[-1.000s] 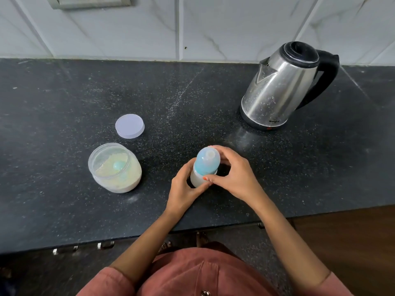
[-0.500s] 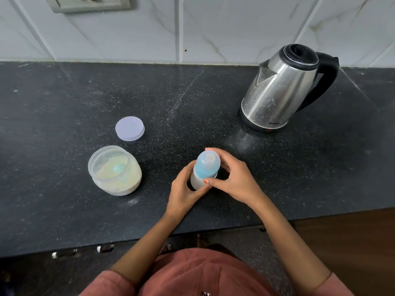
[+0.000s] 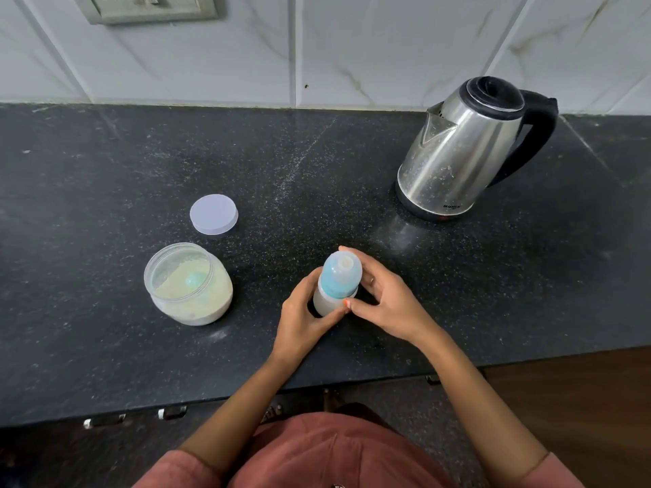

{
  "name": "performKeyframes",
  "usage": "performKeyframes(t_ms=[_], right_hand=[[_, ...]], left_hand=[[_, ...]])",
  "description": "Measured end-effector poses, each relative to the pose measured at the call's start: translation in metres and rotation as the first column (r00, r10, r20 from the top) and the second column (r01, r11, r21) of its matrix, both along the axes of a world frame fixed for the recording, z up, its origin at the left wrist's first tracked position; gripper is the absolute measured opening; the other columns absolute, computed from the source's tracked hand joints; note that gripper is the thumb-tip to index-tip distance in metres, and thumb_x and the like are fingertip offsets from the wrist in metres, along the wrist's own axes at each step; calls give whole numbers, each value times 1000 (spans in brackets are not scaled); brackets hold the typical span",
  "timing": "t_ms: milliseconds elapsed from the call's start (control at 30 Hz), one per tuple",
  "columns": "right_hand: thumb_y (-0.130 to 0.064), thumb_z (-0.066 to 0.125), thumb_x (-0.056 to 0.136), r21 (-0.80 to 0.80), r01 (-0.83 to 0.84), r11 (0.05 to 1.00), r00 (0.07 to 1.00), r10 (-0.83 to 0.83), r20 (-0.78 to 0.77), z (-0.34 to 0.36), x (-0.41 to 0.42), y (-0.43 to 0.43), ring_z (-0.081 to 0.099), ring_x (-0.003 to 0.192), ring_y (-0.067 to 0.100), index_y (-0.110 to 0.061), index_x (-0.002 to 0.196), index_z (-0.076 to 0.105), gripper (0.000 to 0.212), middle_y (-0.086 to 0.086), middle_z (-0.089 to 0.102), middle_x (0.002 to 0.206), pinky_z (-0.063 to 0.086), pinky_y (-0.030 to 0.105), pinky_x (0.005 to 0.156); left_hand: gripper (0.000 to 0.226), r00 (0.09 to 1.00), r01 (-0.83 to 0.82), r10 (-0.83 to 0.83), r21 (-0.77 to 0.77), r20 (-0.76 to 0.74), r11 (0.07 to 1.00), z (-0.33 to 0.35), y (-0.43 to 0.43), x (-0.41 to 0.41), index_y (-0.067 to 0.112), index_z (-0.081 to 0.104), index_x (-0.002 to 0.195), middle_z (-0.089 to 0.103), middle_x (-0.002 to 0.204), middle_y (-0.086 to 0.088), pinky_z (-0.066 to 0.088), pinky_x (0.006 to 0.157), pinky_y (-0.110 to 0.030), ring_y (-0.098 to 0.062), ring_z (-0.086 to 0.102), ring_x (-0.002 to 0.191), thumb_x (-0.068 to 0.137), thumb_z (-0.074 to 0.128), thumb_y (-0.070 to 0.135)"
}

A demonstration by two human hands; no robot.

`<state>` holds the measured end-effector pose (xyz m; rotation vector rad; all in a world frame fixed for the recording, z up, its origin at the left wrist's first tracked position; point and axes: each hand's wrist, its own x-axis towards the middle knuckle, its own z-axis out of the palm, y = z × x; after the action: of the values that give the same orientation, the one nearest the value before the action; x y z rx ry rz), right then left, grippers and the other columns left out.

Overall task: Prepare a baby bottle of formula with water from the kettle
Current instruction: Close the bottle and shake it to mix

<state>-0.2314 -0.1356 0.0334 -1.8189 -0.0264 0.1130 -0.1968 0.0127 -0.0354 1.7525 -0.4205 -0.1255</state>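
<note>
A baby bottle (image 3: 334,288) with a blue collar and clear cap stands upright on the black counter (image 3: 105,170), milky liquid in its lower part. My left hand (image 3: 303,318) grips the bottle's body from the left. My right hand (image 3: 384,304) curls round the blue collar from the right. To the left stands an open clear jar of pale formula powder (image 3: 188,285) with a teal scoop inside. Its white lid (image 3: 213,214) lies flat behind it. A steel kettle (image 3: 461,149) with a black handle and lid stands at the back right.
A tiled wall with a socket plate (image 3: 148,7) rises behind the counter. The counter's front edge (image 3: 176,406) runs just before my body, with wooden floor (image 3: 581,399) at the lower right.
Both hands stay on the bottle with only slight shifts of the right fingers round the collar. The camera has tilted up a little, showing more of the wall.
</note>
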Motion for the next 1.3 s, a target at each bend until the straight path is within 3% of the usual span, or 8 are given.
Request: performKeyframes(t_ms=[100,233,367,533,733,833,1033,1300], right_hand=[[11,68,70,14,59,998,998,-59,-1,-3,2,-3,46,121,0,-34,117,45,69,-10,50,124,36,20,105],[-4,82,60,-118,190,975,981,-182,74,-6,8,9,51,106,5,-24,108,52,60,-7,44,106,44,20,95],[-11,83,60,-152,202,968,977,-188,97,-6,8,17,46,116,12,-24,116,48,68,-2,40,119,41,30,101],[2,69,73,-8,-16,1000,1000,16,15,2,5,-1,41,128,6,-34,127,38,72,-2,47,136,32,21,108],[-5,81,61,-156,174,972,981,-157,116,-1,10,9,51,104,2,-20,108,54,57,-6,49,108,40,12,92],[-13,84,60,-206,230,951,969,-204,141,-4,10,18,45,104,-1,-14,113,54,61,0,44,111,34,3,88],[1,69,74,-42,-40,998,999,40,1,-1,6,0,41,128,6,-37,127,37,73,-3,46,137,31,21,108],[-14,84,59,-221,210,952,976,-191,105,-7,13,12,49,98,4,-22,110,54,60,-6,42,101,41,9,87]], left_hand=[[64,1000,2,-2,6,-5,1000,1,0,-1,49,43,118,56,119,22,44,96,-20,0,54,114,70,80,25],[68,1000,-2,1,23,11,1000,-1,0,0,45,43,120,59,120,13,46,96,-26,-3,56,113,71,80,15],[68,1000,-14,14,27,12,1000,-2,0,0,48,44,117,58,116,18,46,92,-21,2,56,109,71,79,12],[65,1000,3,-3,7,-12,1000,-2,0,0,40,44,120,58,121,15,44,97,-22,-1,55,114,71,80,18],[68,1000,-10,9,40,4,999,-2,0,0,47,43,118,58,119,15,45,96,-24,0,55,113,70,80,15],[68,999,-28,27,51,20,998,-2,1,1,49,43,117,58,116,20,46,93,-21,6,54,110,71,79,14],[66,1000,-13,14,21,-7,1000,-2,0,0,38,44,121,60,122,6,46,98,-32,-7,56,115,71,80,15],[70,1000,-19,19,38,9,999,-4,0,0,44,42,119,57,119,17,46,95,-22,0,56,111,69,81,12]])
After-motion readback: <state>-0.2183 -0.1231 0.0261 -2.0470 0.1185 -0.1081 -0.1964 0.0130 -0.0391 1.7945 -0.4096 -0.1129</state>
